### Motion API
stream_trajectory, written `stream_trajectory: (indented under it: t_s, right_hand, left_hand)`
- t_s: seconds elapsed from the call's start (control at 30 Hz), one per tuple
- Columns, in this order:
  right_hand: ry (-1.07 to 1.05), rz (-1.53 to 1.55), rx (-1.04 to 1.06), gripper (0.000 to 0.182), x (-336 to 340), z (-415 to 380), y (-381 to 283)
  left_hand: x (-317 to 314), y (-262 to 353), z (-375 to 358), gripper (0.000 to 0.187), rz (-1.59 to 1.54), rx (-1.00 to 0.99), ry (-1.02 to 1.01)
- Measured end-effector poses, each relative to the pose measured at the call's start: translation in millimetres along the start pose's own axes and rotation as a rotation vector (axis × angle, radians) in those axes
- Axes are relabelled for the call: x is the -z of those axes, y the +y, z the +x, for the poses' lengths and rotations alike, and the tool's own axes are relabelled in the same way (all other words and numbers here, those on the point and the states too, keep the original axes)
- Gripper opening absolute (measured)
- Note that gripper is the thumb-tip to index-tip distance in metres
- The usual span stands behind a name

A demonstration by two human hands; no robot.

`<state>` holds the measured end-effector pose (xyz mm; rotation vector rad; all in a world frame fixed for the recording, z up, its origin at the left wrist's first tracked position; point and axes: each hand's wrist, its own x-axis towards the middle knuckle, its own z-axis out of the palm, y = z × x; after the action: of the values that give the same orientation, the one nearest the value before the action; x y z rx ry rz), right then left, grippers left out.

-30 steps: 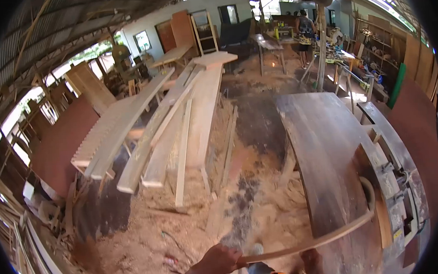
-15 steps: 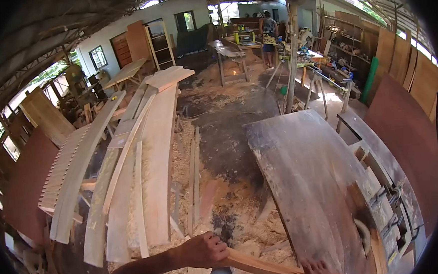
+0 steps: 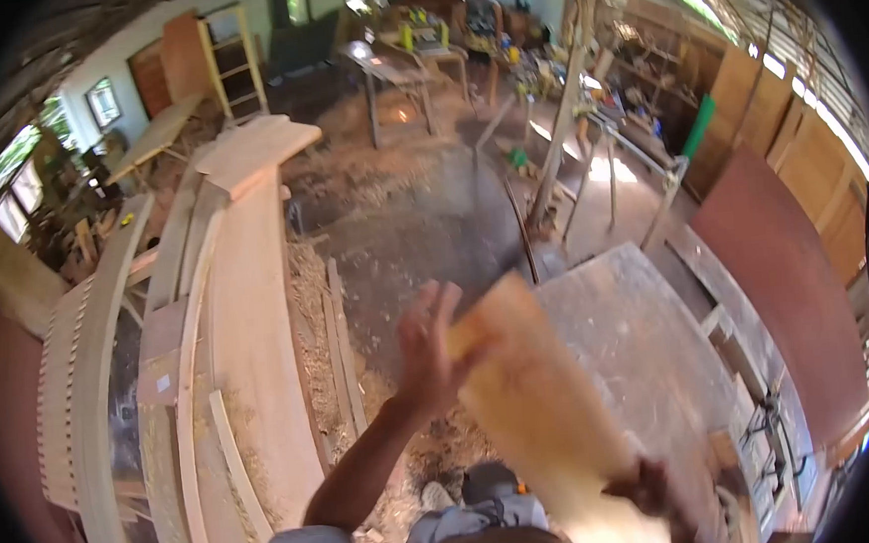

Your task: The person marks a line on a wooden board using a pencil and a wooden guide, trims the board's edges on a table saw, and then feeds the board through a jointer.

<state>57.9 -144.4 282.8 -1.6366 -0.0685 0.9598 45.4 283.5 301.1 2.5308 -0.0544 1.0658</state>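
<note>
A light-brown wooden board is held up at a slant in front of me, its wide face turned toward me and blurred by motion. My left hand is at its far left edge, thumb over the face and fingers at the edge. My right hand grips the near right side and is also smeared. Behind the board stands a worn workbench top, partly covered by it.
Long planks rest on supports at my left, with a slatted wooden panel beyond. Wood shavings lie on the floor. A post rises ahead. Clamps sit at the right, near a reddish-brown sheet.
The board has been lifted and turned from edge-on, low by the bench, to show its broad face. My left hand has risen. The view has shifted to the right.
</note>
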Motion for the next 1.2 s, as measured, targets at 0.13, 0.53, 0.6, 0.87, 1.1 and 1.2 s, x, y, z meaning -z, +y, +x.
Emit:
stream_trajectory:
  t_s: [0.13,0.53,0.6,0.87,1.1,1.2]
  right_hand:
    - [0.142,-0.593,0.153,0.04,-43,86,-143]
    - [0.003,-0.342,-0.055,0.045,-39,513,-313]
    - [-0.006,-0.354,-0.052,0.043,-52,572,-347]
    - [0.046,-0.489,-0.461,0.04,-137,768,-461]
    - [-0.028,-0.112,-0.367,0.025,-121,824,-486]
    - [0.006,0.035,-0.362,0.023,-117,857,-482]
  left_hand:
    - [-112,-94,-39,0.078,-1.253,0.918,-0.124]
    - [-216,-342,80,0.041,-1.942,1.306,-0.373]
    - [-239,-386,98,0.037,-2.048,1.379,-0.238]
    - [-312,-585,176,0.033,-2.004,1.483,-0.073]
    - [-333,-742,281,0.021,-1.902,1.687,-0.083]
    - [-357,-789,330,0.017,-1.884,1.696,-0.065]
